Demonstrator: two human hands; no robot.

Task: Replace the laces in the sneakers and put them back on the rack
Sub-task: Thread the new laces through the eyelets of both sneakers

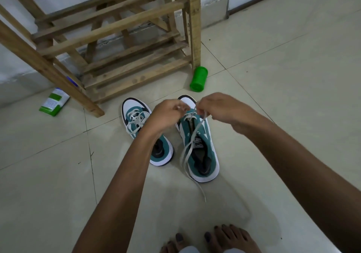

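Head view shows two teal and white sneakers side by side on the tiled floor, just near of the wooden rack (117,43). Left sneaker (140,127) looks fully laced and tied. Right sneaker (201,145) has lace only through its far eyelets; the rest of the white lace (190,145) trails loose over the shoe toward the near floor. Left hand (168,114) and right hand (218,108) each pinch the lace above the toe end. By my reading, most threading on this shoe, tying, and racking both remain.
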